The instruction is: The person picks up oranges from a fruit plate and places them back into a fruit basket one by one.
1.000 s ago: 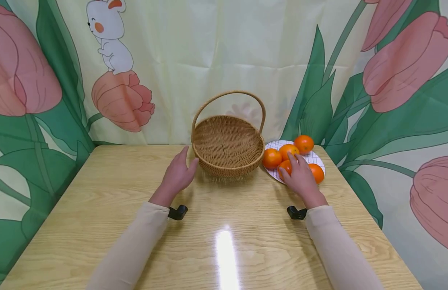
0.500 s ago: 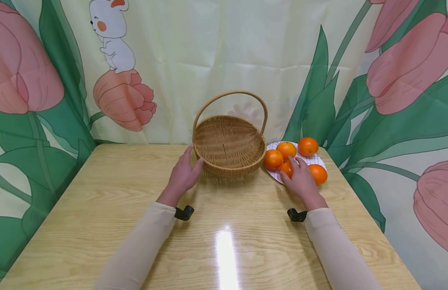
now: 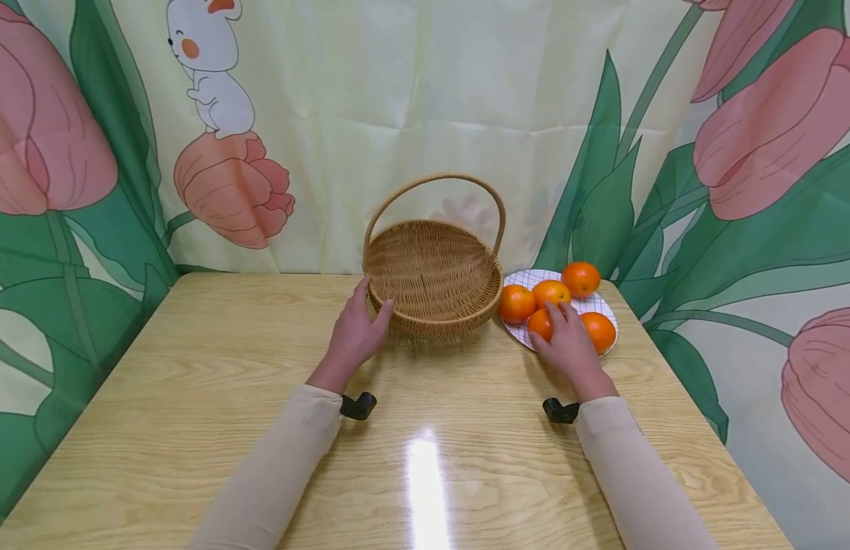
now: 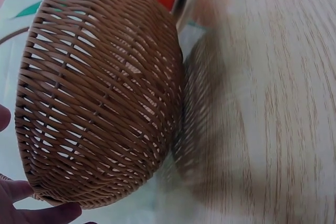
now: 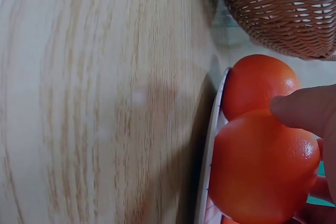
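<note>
The left grip (image 3: 356,334) is edging rightward, spread and released, to the basket (image 3: 434,325) just ahead, seemingly offering support. The right grip (image 3: 569,349) is grasping the orange (image 5: 260,166) tucked inside it.

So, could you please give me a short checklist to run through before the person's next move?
1. Right-hand grip around a glossy round orange fruit: ok; it wraps over the top and far side.
2. Firm hold on that fruit: cannot tell; pressure does not show.
3. Fruit raised off the white grid-patterned plate: cannot tell; its underside is hidden.
4. Left-hand grip beside the brown woven wicker basket: ok; it is at the left side, though firm contact is unclear.
5. Basket opening uncovered: ok; the inside is visible, with the arched wicker handle rising above.
</note>
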Tool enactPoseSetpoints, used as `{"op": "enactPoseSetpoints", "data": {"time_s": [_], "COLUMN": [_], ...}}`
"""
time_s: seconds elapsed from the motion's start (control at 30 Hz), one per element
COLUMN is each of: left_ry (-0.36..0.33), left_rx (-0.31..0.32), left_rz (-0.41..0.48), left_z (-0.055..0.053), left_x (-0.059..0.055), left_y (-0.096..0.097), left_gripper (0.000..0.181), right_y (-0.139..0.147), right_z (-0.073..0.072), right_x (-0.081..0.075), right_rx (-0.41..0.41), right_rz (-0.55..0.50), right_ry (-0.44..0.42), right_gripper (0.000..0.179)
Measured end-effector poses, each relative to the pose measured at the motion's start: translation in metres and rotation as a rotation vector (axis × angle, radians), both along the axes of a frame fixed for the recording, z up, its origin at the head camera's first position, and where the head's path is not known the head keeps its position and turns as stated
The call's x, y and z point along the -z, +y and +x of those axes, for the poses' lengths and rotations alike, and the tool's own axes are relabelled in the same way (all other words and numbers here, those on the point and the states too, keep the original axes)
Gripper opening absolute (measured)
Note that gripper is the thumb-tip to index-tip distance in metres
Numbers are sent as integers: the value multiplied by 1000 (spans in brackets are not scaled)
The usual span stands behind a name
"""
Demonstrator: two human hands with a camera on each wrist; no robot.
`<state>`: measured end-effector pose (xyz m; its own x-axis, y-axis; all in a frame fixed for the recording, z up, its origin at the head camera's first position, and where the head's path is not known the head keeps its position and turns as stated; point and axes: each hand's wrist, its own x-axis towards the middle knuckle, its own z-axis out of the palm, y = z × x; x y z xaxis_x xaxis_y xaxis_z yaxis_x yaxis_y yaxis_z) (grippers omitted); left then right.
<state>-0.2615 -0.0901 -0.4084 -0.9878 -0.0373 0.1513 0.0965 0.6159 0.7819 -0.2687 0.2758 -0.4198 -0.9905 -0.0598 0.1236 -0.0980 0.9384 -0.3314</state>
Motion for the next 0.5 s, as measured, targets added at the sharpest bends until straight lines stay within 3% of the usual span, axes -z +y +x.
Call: {"op": "enactPoseSetpoints", "data": {"time_s": [0.5], "left_ry": [22], "left_rx": [-3], "left_rz": [30], "left_z": [0], "left_x": [2], "left_y": [2], "left_gripper": [74], "right_y": [-2], "right_z": [0], "right_x": [-2], "right_rx": [-12], "right_rz": [-1], "right_ry": [-18], "right_gripper": [70]}}
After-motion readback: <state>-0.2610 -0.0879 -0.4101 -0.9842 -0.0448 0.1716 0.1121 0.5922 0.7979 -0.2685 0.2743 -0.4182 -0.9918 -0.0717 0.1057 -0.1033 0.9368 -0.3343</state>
